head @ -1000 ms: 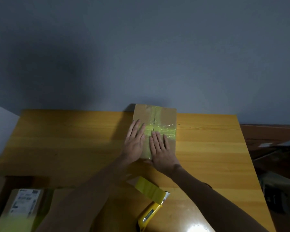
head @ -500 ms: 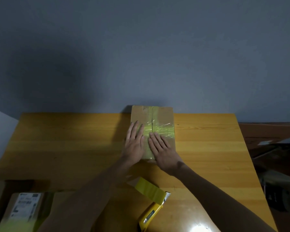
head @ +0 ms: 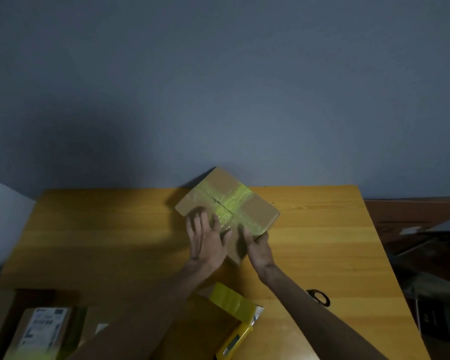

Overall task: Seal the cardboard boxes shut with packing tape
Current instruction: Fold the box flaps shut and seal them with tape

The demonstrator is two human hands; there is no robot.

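A small cardboard box (head: 255, 207) sits at the back middle of the wooden table (head: 102, 229), turned at an angle and crossed with glossy yellow-green tape. My left hand (head: 205, 241) lies flat on the box's near-left top, fingers spread. My right hand (head: 257, 246) clasps the box's near corner, thumb on top and fingers round the side. A yellow tape dispenser (head: 235, 318) with its roll lies near the front edge between my forearms.
Another cardboard box (head: 40, 331) with a white shipping label stands below the table's front-left edge. A dark ring-shaped object (head: 318, 297) lies on the table right of my right forearm. A grey wall is right behind the table. Dark clutter fills the floor at right.
The box has been turned from square-on to diagonal. My right hand moved from flat on the top to gripping the near corner. My left hand stayed on top.
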